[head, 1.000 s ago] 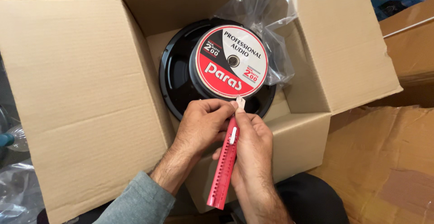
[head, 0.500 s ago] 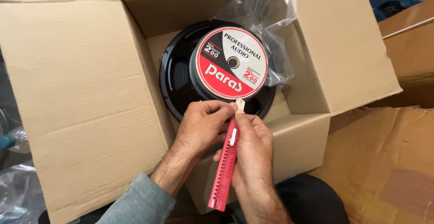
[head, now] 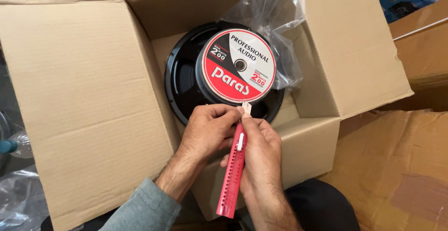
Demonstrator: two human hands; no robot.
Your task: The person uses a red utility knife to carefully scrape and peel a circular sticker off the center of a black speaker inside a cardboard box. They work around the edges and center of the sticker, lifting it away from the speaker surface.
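Two bare hands meet over an open brown corrugated cardboard box [head: 84, 100], and we look straight down on them. Our right hand [head: 261, 161] is wrapped around a long red plastic utility knife [head: 232, 175], fingers closed on its body and thumb near the pale slider, with the short whitish blade tip [head: 246, 108] pointing up toward the box. Our left hand [head: 207, 133] curls in beside it, thumb and forefinger pinched together right at that blade tip, touching it or nearly so; we cannot tell whether they grip the blade itself or something small just beside it. The grey sleeve [head: 144, 210] of that arm enters from below.

Just beyond the fingertips, a large round black loudspeaker [head: 182, 77] lies magnet side up inside the box, its red, black and white circular label [head: 238, 67] facing us. Crumpled clear plastic wrapping [head: 275, 21] rises behind it, against the far flap. More flattened brown cardboard [head: 396, 165] lies to the right.

We judge the step in hand to be readying the knife at its tip, close to the speaker's rim. Whatever follows calls for a steady left-hand pinch and the edge kept away from the fingers and the label.
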